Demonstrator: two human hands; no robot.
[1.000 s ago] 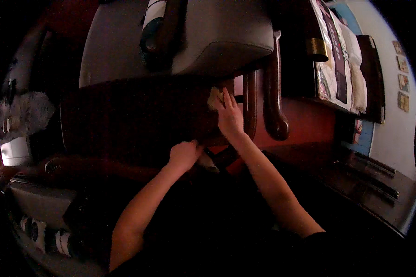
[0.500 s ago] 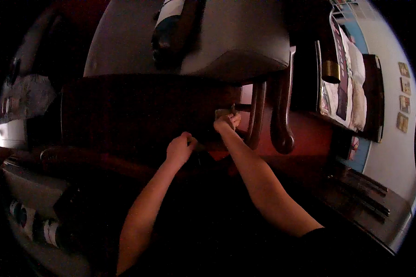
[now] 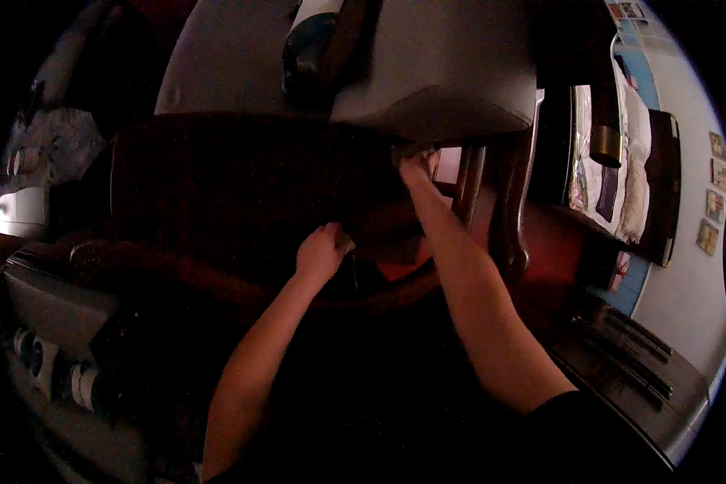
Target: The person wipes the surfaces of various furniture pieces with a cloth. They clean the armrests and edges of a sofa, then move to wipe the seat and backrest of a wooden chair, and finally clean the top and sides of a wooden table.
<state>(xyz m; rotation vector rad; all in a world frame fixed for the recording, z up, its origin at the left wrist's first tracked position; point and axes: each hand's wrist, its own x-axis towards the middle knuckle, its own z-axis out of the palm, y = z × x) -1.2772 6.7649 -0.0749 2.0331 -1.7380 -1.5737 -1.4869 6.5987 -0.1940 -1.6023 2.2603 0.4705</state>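
Observation:
My right hand (image 3: 419, 164) is closed on a small tan cloth (image 3: 403, 152), mostly hidden by the fingers. It reaches to the far right part of a dark brown surface (image 3: 250, 181), just below the edge of a grey seat cushion (image 3: 460, 93). My left hand (image 3: 321, 252) is closed near the front edge of that surface. A small tan piece (image 3: 346, 243) shows at its fingertips; its kind cannot be told in the dim light.
Curved dark wooden armrests (image 3: 520, 202) stand to the right. A dark green and white roll-shaped pillow (image 3: 309, 52) lies on the cushion. White bags (image 3: 633, 153) fill a shelf farther right. Another grey cushioned seat (image 3: 64, 315) with pillows is at the lower left.
My right hand has moved away from me with the cloth, up to the cushion's edge. The left hand has shifted slightly and stays closed. The whole view has turned a little.

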